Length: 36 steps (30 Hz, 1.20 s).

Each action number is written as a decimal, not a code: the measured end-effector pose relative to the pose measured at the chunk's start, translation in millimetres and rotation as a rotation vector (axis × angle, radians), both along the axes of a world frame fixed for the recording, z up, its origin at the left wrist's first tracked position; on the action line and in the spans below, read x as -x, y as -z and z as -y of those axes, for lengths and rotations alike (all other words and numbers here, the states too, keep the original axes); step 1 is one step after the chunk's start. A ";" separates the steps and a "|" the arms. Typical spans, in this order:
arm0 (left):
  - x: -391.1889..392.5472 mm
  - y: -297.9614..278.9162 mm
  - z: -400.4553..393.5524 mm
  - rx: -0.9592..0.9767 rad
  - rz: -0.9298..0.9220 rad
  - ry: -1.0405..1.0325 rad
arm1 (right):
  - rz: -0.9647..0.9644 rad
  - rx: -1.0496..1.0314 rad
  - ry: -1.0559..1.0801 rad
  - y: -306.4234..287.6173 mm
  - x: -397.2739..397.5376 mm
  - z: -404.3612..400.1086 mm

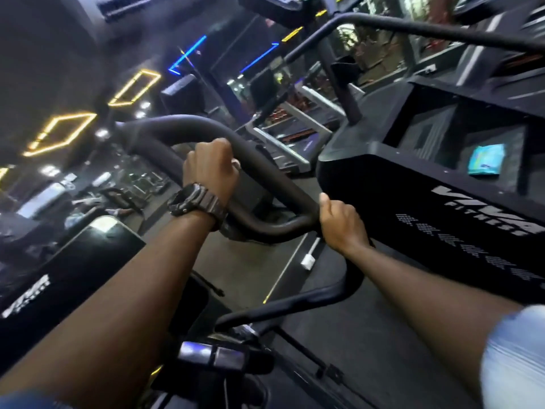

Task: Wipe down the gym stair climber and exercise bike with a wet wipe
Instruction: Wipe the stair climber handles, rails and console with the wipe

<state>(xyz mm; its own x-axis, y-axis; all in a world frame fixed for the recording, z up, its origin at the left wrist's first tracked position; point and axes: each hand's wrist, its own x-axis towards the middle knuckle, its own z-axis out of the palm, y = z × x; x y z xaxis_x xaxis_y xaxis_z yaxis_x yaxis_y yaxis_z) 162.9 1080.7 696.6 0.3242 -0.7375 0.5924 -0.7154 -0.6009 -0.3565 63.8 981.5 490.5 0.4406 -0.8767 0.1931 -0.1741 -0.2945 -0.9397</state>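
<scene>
White wipe (235, 164) peeks from left hand (210, 172) fingers gripping handlebar (274, 184).

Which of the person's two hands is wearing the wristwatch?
The left hand, gripping the upper curve of the bike handlebar, has a dark wristwatch. The right hand has a bare wrist.

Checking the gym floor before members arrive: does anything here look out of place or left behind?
A blue wipe packet lies on a step of the stair climber, where feet go. Nothing looks damaged or spilled. Both hands grip the bike handlebar.
</scene>
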 end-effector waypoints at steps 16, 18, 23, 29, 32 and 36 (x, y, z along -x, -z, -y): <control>39.4 60.6 -5.3 0.009 -0.169 0.062 | 0.255 -0.101 -0.285 -66.5 -29.0 6.9; 47.6 72.4 -8.4 -0.007 -0.210 0.078 | 0.322 -0.201 -0.326 -61.4 -32.9 13.7; 64.5 96.7 -10.9 -0.112 -0.256 0.076 | 0.438 -0.411 -0.378 -56.6 -29.1 16.8; 50.9 113.1 -22.9 -0.184 -0.169 0.452 | 0.103 -0.279 -0.419 -26.1 -2.1 16.3; 53.1 140.7 -15.0 -0.287 -0.071 0.624 | 0.074 -0.401 -0.433 -6.3 19.0 14.6; 61.0 169.3 7.4 0.072 -0.150 0.617 | 0.216 -0.635 -0.485 20.4 36.8 17.0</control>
<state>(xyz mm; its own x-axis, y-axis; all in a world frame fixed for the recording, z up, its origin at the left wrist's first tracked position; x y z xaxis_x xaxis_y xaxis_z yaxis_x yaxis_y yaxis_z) 101.9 1073.3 527.2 -0.0643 -0.7749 0.6288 -0.9766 -0.0807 -0.1994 26.9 964.4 470.1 0.8077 -0.5700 -0.1507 0.0396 0.3074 -0.9508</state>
